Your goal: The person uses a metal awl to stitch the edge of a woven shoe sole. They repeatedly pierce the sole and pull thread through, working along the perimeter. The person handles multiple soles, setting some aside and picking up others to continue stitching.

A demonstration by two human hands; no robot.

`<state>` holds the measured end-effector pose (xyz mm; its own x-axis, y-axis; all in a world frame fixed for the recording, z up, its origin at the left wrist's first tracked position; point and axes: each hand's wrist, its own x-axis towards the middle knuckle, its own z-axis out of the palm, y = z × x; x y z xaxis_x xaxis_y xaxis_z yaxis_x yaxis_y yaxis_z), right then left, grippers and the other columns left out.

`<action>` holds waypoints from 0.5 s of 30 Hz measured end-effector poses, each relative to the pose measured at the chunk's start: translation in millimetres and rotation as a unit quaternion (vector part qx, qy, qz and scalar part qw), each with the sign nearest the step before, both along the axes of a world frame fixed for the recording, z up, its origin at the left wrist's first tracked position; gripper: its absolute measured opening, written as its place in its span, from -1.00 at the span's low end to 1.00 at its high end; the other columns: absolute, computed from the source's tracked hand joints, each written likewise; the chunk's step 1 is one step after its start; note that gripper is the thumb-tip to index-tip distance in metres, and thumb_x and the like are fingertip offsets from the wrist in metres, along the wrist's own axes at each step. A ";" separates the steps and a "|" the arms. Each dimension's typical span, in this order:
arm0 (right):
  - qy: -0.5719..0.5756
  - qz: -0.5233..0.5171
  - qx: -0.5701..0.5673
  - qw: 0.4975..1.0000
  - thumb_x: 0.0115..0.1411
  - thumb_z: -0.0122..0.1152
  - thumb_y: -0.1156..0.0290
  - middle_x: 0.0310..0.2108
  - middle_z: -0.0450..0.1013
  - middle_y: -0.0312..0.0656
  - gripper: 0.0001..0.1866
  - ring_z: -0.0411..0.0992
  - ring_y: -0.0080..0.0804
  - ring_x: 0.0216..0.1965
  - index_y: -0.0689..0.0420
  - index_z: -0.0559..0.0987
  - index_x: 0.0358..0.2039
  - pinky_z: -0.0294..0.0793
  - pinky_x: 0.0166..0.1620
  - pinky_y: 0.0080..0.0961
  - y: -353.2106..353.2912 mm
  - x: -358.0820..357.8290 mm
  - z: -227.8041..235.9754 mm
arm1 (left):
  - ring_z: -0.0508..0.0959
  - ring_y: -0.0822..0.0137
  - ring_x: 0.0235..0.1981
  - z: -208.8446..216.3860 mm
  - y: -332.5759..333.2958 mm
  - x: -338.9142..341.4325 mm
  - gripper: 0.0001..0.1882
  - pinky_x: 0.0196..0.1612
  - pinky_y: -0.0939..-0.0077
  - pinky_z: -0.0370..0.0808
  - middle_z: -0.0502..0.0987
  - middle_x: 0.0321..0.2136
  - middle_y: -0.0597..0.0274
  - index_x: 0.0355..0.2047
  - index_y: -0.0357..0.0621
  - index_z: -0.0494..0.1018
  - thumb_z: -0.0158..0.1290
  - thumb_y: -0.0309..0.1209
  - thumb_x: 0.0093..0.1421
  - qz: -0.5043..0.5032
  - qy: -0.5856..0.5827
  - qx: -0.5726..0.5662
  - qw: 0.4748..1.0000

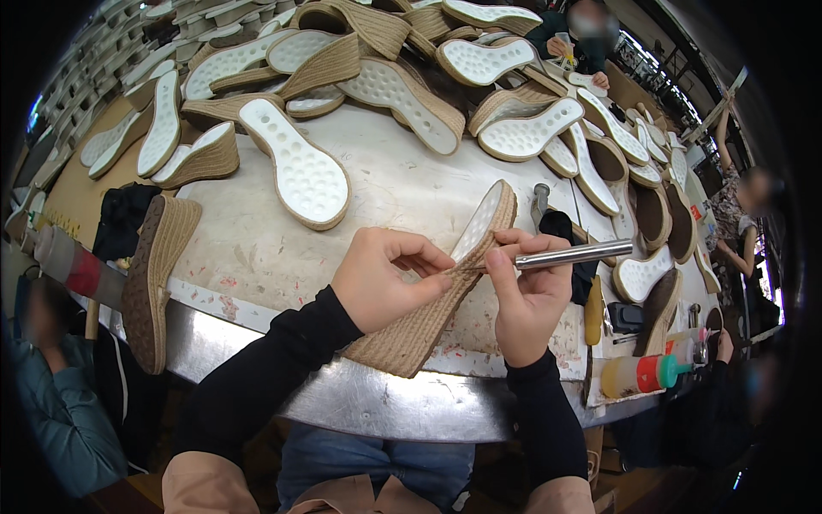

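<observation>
Gripping wedge sole and metal tool, hands work at stained table amid co-workers.

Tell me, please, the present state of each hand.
Left hand: partly closed, pinching at the edge of a tan, rope-covered wedge sole.
Right hand: closed, holding a silver, cylindrical metal tool.

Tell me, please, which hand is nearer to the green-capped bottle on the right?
Right. The right hand holds a metal rod, left of and beyond the bottle; the left hand is farther left, at the wedge sole.
</observation>
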<state>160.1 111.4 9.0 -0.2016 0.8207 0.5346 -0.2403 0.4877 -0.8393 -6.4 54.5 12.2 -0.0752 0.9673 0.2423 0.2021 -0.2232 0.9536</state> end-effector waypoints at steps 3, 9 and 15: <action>-0.032 -0.012 0.051 0.998 0.04 0.27 0.68 -0.35 0.44 -0.14 -0.67 0.38 -0.40 -0.09 0.21 0.32 -0.25 0.33 0.00 -0.46 0.5 0.7 -5.2 | 0.59 0.46 -0.46 0.2 0.6 -0.3 -0.82 -0.31 0.64 0.50 0.61 -0.51 0.12 -0.38 -0.32 0.59 0.20 -0.49 -0.02 -0.003 0.012 -0.004 1.000; -0.066 -0.027 0.099 0.993 0.03 0.29 0.65 -0.30 0.43 -0.13 -0.69 0.41 -0.45 -0.15 0.22 0.35 -0.28 0.33 -0.01 -0.49 1.4 1.3 -9.3 | 0.59 0.47 -0.44 0.1 -0.1 -0.2 -0.83 -0.30 0.63 0.49 0.61 -0.49 0.13 -0.39 -0.31 0.58 0.21 -0.48 -0.01 -0.006 -0.001 -0.014 1.000; -0.051 -0.052 0.059 0.996 0.01 0.29 0.66 -0.17 0.37 -0.08 -0.69 0.45 -0.53 -0.34 0.25 0.35 -0.28 0.41 -0.16 -0.62 -3.4 -5.2 -10.0 | 0.58 0.47 -0.45 -2.1 0.3 2.4 -0.84 -0.30 0.62 0.49 0.61 -0.50 0.14 -0.40 -0.32 0.58 0.21 -0.49 0.00 0.006 0.002 -0.001 1.000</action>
